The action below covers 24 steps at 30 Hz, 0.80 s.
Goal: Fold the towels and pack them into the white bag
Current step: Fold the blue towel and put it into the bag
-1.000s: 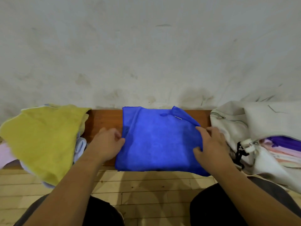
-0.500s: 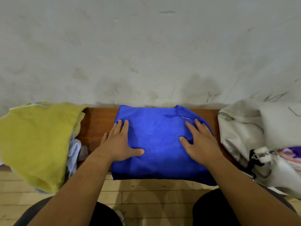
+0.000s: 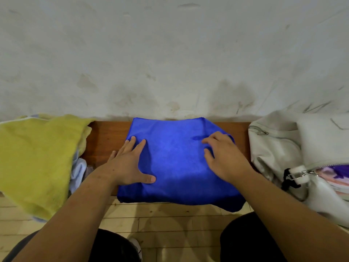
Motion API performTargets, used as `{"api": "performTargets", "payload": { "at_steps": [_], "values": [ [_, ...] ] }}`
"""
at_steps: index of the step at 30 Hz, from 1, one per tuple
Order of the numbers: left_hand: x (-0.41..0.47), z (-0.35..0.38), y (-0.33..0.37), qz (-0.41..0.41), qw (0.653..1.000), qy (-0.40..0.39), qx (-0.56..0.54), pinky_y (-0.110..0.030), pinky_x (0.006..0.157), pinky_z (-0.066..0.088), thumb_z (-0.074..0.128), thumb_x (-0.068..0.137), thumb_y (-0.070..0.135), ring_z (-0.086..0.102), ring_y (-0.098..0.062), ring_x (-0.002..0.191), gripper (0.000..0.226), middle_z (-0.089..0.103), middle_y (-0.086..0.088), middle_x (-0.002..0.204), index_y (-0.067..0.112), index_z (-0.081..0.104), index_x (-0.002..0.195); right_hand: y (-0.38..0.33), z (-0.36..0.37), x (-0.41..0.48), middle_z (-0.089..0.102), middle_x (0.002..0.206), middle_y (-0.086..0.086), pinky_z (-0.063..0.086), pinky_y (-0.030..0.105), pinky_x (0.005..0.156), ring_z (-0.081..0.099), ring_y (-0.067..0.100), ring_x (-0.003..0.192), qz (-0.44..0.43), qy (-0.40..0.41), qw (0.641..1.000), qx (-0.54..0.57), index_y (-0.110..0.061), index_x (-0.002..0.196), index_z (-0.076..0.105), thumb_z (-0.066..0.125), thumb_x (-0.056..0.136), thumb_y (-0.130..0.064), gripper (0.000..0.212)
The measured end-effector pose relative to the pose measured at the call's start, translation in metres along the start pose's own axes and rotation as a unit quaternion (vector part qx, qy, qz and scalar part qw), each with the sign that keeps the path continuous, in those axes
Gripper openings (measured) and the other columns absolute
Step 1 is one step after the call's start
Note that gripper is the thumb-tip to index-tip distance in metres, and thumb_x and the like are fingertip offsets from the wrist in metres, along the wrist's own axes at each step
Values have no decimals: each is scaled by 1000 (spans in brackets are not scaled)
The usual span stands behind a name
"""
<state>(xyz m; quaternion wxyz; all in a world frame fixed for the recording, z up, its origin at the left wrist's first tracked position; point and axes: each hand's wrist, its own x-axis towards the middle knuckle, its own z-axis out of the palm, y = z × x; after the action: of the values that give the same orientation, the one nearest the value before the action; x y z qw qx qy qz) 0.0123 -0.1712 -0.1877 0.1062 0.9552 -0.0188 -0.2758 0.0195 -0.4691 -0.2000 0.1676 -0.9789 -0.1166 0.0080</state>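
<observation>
On your left, the yellow towel [image 3: 37,157] lies heaped over the end of the bench [image 3: 105,140], likely stock yet to fold. Your left hand [image 3: 128,163] lies flat on the left side of the blue towel [image 3: 175,167], fingers straight and spread, gripping nothing; it seems to be pressing the fold down. The blue towel sits mid-bench, its near edge overhanging. Your right hand [image 3: 224,157] rests near the towel's far right corner, fingers loosely bent, tips on the cloth, no pinch visible. The white bag [image 3: 283,148] stands unzipped just beside, handy for packing.

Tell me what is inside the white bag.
Through the open zipper of the white bag show stacked cloths: a purple cloth on top, pink and pale layers beneath. The bag's wall and the picture's edge hide how many there are.
</observation>
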Motion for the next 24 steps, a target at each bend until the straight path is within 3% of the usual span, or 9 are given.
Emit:
{"api": "performTargets", "payload": {
  "at_steps": [3,7,9,14,19,22,24],
  "values": [
    [-1,1,-4,2,1000,0,-4,-53,122,0,73,69,74,-18,-19,153,132,-28,5,164,36,-16,158,18,3,18,52,139,4,36,30,111,48,25,130,-27,-39,998,40,-13,139,59,54,100,-18,40],
    [-2,3,-6,7,1000,9,-12,-53,122,1,74,67,75,-19,-17,153,132,-27,6,164,37,-14,158,41,18,27,25,165,16,14,39,125,18,36,153,106,-11,994,4,-3,157,29,45,103,-39,67],
    [-1,3,-6,8,1000,8,-15,-53,122,1,74,67,75,-19,-17,153,132,-27,7,164,37,-14,158,44,21,29,16,167,17,12,44,126,11,37,154,160,-20,987,-20,-2,159,19,44,102,-47,77],
    [-1,4,-6,15,999,28,-31,-52,124,6,73,67,75,-14,-19,154,130,-22,5,166,37,-10,159,40,15,28,16,165,21,6,44,126,9,37,153,177,21,984,2,-6,160,18,53,96,-52,86],
    [-17,5,-16,22,992,89,-91,-45,119,28,74,74,67,10,-25,153,114,-3,10,167,38,4,160,17,-10,-6,3,170,6,11,34,125,0,24,157,158,-67,983,69,-19,161,22,58,98,-47,78],
    [-31,8,-28,2,984,130,-118,-37,110,40,79,77,54,38,-25,137,101,23,-1,153,34,21,157,8,-19,-38,15,166,5,19,31,122,14,23,153,129,-86,987,43,-23,157,34,62,96,-45,71],
    [-44,10,-34,-2,979,134,-156,-30,90,50,83,78,44,58,-22,113,85,44,-3,133,32,35,147,7,-19,-59,29,155,4,28,30,116,30,24,143,113,-77,991,12,-25,150,45,64,94,-43,61]
  ]
}}
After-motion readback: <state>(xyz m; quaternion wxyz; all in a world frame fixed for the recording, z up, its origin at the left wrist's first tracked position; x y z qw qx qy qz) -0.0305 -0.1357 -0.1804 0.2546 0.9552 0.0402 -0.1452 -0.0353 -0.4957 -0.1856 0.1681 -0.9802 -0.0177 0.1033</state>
